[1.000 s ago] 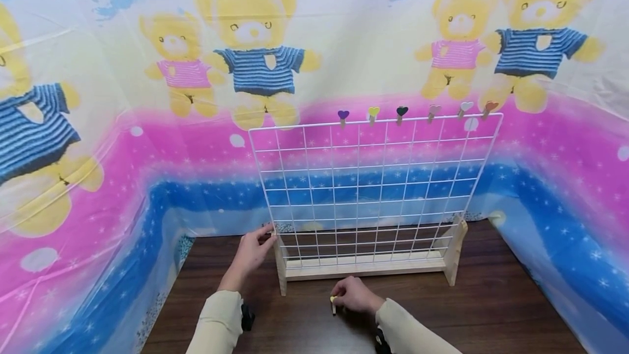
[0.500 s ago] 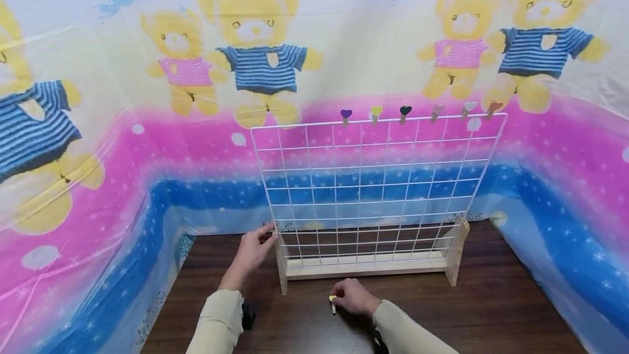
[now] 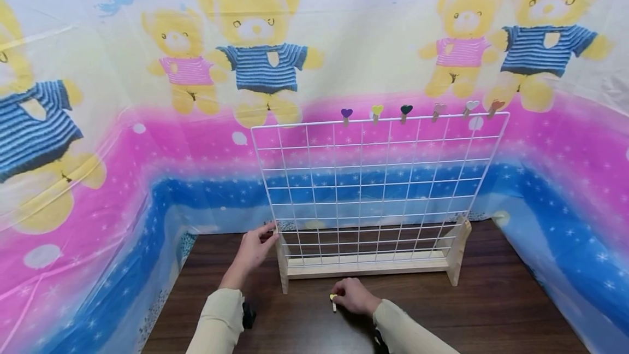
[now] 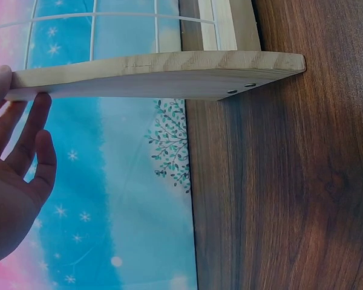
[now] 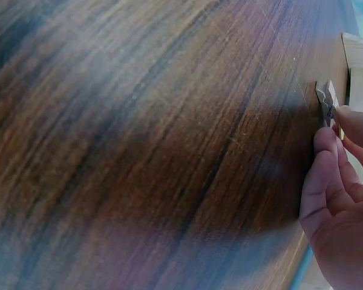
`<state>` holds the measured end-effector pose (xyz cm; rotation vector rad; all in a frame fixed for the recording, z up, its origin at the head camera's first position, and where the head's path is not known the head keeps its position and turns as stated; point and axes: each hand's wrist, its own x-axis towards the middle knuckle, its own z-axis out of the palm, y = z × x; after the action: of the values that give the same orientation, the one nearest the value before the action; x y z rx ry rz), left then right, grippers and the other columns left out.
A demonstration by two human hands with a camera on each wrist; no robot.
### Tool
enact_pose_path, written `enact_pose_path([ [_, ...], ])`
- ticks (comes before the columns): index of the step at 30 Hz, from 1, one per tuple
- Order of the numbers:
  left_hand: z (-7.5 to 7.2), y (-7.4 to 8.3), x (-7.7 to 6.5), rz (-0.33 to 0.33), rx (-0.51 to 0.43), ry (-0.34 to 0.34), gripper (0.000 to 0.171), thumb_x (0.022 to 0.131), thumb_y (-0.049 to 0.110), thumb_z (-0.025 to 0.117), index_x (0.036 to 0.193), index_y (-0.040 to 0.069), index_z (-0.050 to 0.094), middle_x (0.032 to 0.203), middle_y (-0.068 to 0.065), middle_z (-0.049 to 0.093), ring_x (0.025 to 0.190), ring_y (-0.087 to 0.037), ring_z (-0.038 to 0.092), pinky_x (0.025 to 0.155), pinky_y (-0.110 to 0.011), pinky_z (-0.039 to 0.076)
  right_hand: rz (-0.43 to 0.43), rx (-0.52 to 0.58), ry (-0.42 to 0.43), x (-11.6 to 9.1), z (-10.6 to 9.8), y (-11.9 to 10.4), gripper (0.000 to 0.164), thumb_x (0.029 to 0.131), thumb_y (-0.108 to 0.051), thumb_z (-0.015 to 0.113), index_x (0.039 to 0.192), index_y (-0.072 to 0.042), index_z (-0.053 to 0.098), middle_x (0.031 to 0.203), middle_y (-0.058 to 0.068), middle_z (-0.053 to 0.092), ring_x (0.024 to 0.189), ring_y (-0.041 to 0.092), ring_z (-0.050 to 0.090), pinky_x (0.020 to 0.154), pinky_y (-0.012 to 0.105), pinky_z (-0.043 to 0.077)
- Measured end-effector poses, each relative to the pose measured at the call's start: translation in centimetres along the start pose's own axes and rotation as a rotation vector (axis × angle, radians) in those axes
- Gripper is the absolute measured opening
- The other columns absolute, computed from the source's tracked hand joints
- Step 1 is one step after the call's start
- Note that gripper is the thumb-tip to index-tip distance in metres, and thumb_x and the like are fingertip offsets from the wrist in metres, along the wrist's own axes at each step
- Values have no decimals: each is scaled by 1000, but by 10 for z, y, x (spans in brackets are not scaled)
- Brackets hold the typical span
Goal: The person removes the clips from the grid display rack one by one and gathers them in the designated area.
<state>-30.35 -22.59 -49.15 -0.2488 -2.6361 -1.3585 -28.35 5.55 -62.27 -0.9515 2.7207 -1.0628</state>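
Observation:
My left hand (image 3: 253, 247) pinches the upper end of the left wooden side panel (image 4: 157, 75) of a stand, thumb on one face and fingertips on the other in the left wrist view. The stand carries a white wire grid (image 3: 304, 124). In front of its wooden crossbar (image 3: 368, 271), my right hand (image 3: 355, 295) is low over the table, pinching a small wooden clothespin (image 3: 334, 306) with a yellow heart between thumb and fingers. The right wrist view shows the clothespin's two legs (image 5: 323, 99) beyond the fingertips; its heart is mostly hidden there.
Along the grid's top wire sit several heart clothespins: purple (image 3: 346, 113), yellow (image 3: 377, 110), dark green (image 3: 406, 109), pink (image 3: 439, 108), white (image 3: 472, 105) and orange (image 3: 497, 105). A bear-print cloth (image 3: 373, 31) hangs behind and beside the dark wooden table (image 3: 511, 299).

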Motion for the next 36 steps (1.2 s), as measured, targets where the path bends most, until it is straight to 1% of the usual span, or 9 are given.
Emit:
enact_pose_path([
  [7,2,-3,-1,50,6,30,37,94,15,61,129,5,59,121,-22,59,96,-28,62,68,-34,52,14,0,-6,0,0,-1,4,82,-9,71,85,-7,72,72,-10,61,68,2,52,65,23,44],
  [10,1,-2,0,22,4,21,37,94,16,61,130,6,59,123,-20,59,98,-28,62,69,-34,52,10,10,-2,0,-1,-1,5,81,-9,72,86,-7,72,72,-10,61,69,3,52,65,23,44],
  [11,1,-1,0,3,-4,17,37,94,15,61,130,8,59,124,-19,59,99,-27,61,70,-34,52,9,14,-1,0,-1,-1,5,81,-9,72,86,-7,72,73,-10,61,69,3,52,65,24,43],
  [14,1,0,1,-27,-1,5,38,94,14,61,131,9,58,124,-17,59,99,-25,62,69,-33,51,3,32,3,0,-4,0,6,81,-9,72,87,-7,72,74,-9,61,70,2,53,66,23,44],
  [17,0,2,1,-28,3,3,38,93,14,61,131,9,58,123,-17,59,97,-25,62,68,-32,50,-2,58,1,-1,-7,0,7,81,-9,73,88,-7,72,75,-10,62,70,2,54,66,23,45],
  [21,-1,3,1,-22,8,2,38,94,14,61,131,9,58,125,-18,58,99,-26,62,69,-33,51,-11,69,-5,-2,-16,-1,8,82,-9,72,89,-6,72,76,-10,62,70,2,54,66,23,46],
  [28,0,4,-1,-13,-1,8,38,94,13,60,131,7,58,125,-19,58,99,-27,61,71,-34,52,-2,55,-42,1,-33,-7,16,85,-14,70,97,-3,70,80,-8,62,70,2,56,65,22,47],
  [32,0,4,0,-18,1,8,38,94,13,60,131,7,58,126,-20,57,100,-27,61,71,-34,52,-17,68,-53,2,-46,-15,14,86,-14,69,96,-4,70,82,-10,61,72,2,55,65,22,47],
  [36,0,3,0,-27,-1,4,38,94,14,61,131,9,58,128,-19,56,101,-27,61,69,-33,51,-41,53,-34,2,-63,-25,11,86,-13,69,95,-5,70,81,-10,62,71,2,55,64,22,47],
])
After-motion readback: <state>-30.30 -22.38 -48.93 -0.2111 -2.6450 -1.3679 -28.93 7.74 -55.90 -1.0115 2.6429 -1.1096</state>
